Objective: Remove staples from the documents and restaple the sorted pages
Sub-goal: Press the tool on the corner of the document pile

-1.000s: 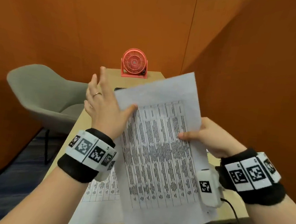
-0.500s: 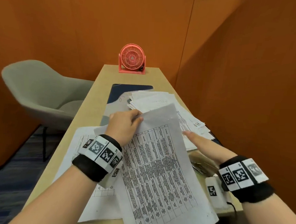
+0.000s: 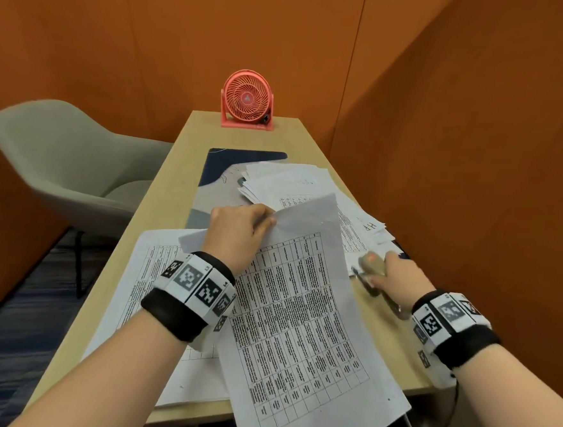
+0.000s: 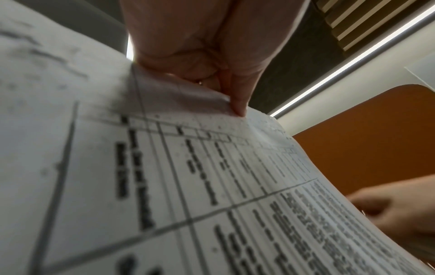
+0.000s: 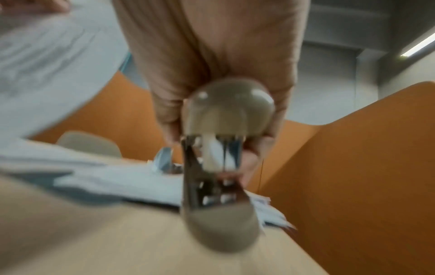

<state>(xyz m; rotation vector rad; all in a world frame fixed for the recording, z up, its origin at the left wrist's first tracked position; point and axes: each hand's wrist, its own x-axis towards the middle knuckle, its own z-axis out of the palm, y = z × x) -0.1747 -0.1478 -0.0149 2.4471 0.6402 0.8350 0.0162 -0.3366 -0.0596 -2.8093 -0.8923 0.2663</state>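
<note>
I have my left hand [image 3: 238,233] pinching the top corner of the printed sheets [image 3: 302,321], which slope down over the near edge of the desk [image 3: 191,147]. My right hand [image 3: 392,271] curls round the beige stapler [image 3: 373,269] on the desk just right of those sheets, beside the loose pile of papers [image 3: 295,184]. A pink fan [image 3: 247,99] stands at the desk's far end
</note>
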